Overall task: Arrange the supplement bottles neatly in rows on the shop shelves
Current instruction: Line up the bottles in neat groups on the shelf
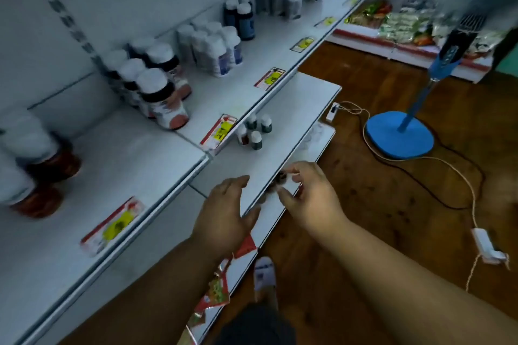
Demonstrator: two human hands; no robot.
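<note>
At far left on the top shelf (117, 165), two big amber bottles (42, 165) sit blurred near the back, w/ nothing close enough to knock them. Next along, the dark white-capped jars (157, 87) stand in a tight clump near the shelf joint; any jolt to the shelving could tip the front one fwd. Below, on the middle shelf (291, 109), four small bottles (253, 131) stand loose, not yet in a row. Your left hand (224, 213) hovers over that shelf's front edge, fingers straight and spread, holding nothing. Your right hand (308, 199), just beside it, has thumb and fingers curled around small dark bottles (277, 185) on the shelf under; the view's too blurred to say whether it's a firm pinch. Risk as I judge it: you're reaching under an overhang, so lifting fast could clip the edge and drop one to the floor (392, 204), near the cable (448, 171) by the blue fan base (400, 134).
</note>
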